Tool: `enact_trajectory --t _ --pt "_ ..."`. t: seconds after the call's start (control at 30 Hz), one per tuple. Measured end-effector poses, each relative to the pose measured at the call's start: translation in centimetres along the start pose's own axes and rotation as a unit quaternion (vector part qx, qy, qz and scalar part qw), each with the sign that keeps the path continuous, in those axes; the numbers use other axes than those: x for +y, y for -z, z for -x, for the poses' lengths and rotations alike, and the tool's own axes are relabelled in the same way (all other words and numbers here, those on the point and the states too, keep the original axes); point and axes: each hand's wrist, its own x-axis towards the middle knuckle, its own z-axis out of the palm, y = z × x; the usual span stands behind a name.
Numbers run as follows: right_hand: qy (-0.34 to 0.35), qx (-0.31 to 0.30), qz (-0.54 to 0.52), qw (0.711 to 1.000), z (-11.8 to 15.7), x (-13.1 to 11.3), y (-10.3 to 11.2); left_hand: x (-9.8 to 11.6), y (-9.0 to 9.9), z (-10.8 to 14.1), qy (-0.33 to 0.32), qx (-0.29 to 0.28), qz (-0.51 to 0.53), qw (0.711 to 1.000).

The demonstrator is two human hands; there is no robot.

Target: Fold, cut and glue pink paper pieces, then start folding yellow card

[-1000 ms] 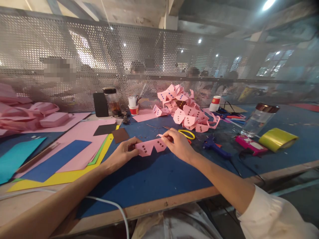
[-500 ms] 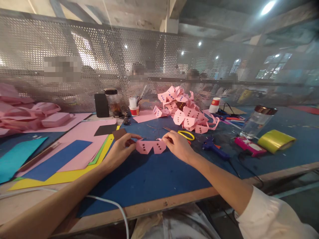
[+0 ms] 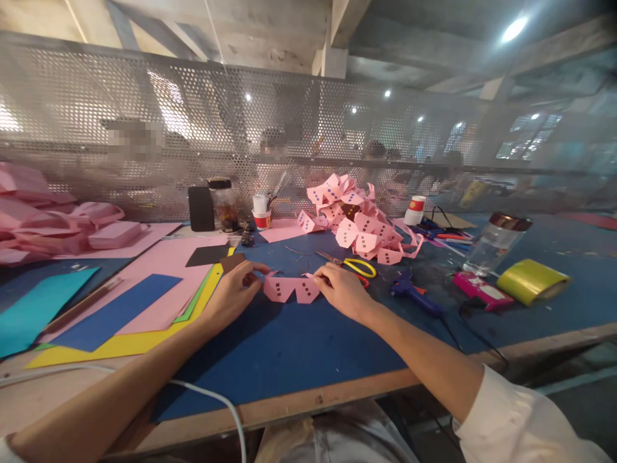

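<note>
A pink paper mask [image 3: 292, 289], shaped like glasses with dark squares on both halves, is held up between my hands just over the blue mat. My left hand [image 3: 240, 286] pinches its left end, fingers closed. At its right end my right hand [image 3: 341, 289] grips the pink paper, also with closed fingers. Beyond them rises a heap of similar pink masks [image 3: 366, 225] with dark or blue squares. Scissors [image 3: 360, 267] with yellow handles lie just past my right hand. To the right of that hand is a blue glue gun [image 3: 415, 292].
Coloured sheets, among them a blue strip [image 3: 120, 312], cover the left side beside more folded pink paper [image 3: 33, 218]. A clear jar [image 3: 496, 244], a pink box [image 3: 482, 290] and a yellow tape roll [image 3: 533, 281] stand right. A white cable [image 3: 207, 390] crosses the front edge.
The view has tilted slightly, so the table things appear a little lower. Both hands keep hold of the pink mask in nearly the same place.
</note>
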Motion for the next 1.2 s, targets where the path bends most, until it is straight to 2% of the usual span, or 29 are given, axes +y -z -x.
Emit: enact_trajectory --t 0.13,0.3,0.4,0.73,1.2 --pt "0.017 0.003 0.005 1.000 0.0 -0.4 0.2 -0.2 0.2 0.0 0.021 0.007 0.019 1.000" --pt "0.083 0.030 0.020 0.996 0.1 -1.1 0.7 0.1 0.3 -0.2 0.044 0.021 0.049 0.998" --pt "0.100 0.036 0.026 0.994 0.2 -1.2 0.7 0.1 0.2 -0.4 0.049 0.028 0.066 0.996" --pt "0.093 0.038 0.028 0.994 0.0 -1.0 0.4 -0.4 0.2 -0.4 0.054 0.027 0.069 0.996" --pt "0.054 0.029 -0.015 0.998 -0.4 -0.1 0.1 -1.0 0.3 -0.1 0.036 0.006 -0.018 0.999"
